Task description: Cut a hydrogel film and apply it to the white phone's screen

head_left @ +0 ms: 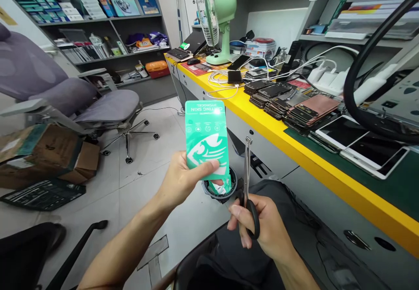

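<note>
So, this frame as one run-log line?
left hand: green packet | right hand: scissors, apart from packet | trash bin: below packet

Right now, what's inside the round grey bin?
The bin shows green-and-white wrapping and black liner; the rectangular green packet partly covers it, and anything beneath the wrapping is hidden.

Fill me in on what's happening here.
A seated person's left hand grips a green packet above a small bin on the floor. The right hand holds black-handled scissors pointing up, apart from the packet. Beside them, on the yellow-edged workbench, sit stacks of phone parts and a green fan.
</note>
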### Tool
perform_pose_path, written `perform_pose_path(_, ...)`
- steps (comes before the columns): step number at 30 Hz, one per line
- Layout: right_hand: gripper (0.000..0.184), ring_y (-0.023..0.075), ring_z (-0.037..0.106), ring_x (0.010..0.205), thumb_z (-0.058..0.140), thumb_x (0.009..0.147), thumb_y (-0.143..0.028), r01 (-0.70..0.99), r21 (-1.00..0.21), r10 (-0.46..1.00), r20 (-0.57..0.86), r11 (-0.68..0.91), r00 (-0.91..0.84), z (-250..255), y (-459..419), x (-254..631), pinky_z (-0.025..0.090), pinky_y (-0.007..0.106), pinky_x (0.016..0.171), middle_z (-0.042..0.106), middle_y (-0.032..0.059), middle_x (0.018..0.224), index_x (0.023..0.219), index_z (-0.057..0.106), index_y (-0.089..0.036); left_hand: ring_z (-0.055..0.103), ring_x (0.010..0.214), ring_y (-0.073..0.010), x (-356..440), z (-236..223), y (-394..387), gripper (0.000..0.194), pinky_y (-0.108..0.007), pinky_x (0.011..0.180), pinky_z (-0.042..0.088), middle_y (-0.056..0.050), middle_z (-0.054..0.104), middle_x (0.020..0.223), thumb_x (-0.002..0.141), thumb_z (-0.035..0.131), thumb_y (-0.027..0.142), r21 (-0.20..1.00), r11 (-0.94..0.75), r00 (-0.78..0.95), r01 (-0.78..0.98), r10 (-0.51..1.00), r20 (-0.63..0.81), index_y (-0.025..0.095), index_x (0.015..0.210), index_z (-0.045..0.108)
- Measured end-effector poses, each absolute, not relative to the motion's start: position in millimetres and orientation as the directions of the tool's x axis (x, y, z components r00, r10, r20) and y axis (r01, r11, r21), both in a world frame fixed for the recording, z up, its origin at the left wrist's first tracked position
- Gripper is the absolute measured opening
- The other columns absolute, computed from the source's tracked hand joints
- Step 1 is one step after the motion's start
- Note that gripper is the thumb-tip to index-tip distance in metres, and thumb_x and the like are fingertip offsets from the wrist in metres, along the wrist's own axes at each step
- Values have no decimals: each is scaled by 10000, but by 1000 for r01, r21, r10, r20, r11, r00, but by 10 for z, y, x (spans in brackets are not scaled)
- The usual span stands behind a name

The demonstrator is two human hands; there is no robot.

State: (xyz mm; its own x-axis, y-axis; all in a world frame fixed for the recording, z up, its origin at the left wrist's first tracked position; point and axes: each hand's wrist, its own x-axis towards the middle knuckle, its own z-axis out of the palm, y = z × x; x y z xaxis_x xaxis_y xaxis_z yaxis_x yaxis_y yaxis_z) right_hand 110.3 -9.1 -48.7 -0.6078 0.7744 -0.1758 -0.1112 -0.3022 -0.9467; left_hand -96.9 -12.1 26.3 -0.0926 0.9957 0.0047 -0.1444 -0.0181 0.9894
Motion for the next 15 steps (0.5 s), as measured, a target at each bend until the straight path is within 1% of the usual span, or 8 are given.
perform_pose_path(4,398,69,499,342,772,886,-472,-158,-942,778,-141,-295,-613,-527,-87,1114,407,199,408,679,35,550,724,668,-124,724,623,-170,-975,252,-121,168,-267,626,616,-40,777,711,803,843,289,982,-2,-110,-186,994,-19,141,743,789)
perform_pose_path(7,378,68,516,345,775,873,-480,-270,-897,744,-92,-350,-662,-592,-80,1100,411,190,397,742,73,648,804,713,-114,722,665,-157,-986,218,-123,152,-261,677,618,-31,792,756,782,864,287,973,17,-108,-230,993,-43,149,772,802)
perform_pose_path(9,400,68,488,320,755,862,-517,-365,-816,699,-65,-448,-713,-645,-72,1074,420,195,369,748,70,654,850,736,-117,723,692,-158,-989,194,-120,155,-255,697,604,-39,799,780,773,869,287,967,43,-100,-251,993,-70,149,769,801)
perform_pose_path(11,435,66,438,291,727,849,-560,-417,-709,644,-68,-569,-762,-700,-61,1037,422,203,339,743,57,636,858,740,-125,727,733,-173,-979,173,-111,154,-265,729,593,-57,804,819,766,866,285,958,73,-90,-277,991,-102,146,791,804)
perform_pose_path(13,463,65,397,273,709,830,-593,-414,-617,580,-85,-669,-810,-761,-51,999,408,204,317,734,47,612,841,733,-131,731,770,-196,-953,153,-99,167,-290,764,587,-79,806,858,762,857,285,945,121,-56,-303,988,-144,142,835,811)
perform_pose_path(15,478,66,372,261,700,814,-614,-387,-559,513,-81,-733,-855,-831,-44,967,382,198,298,721,36,588,820,719,-136,731,770,-207,-916,130,-82,184,-306,774,581,-96,804,869,759,851,289,931,178,-13,-318,981,-191,136,855,814)
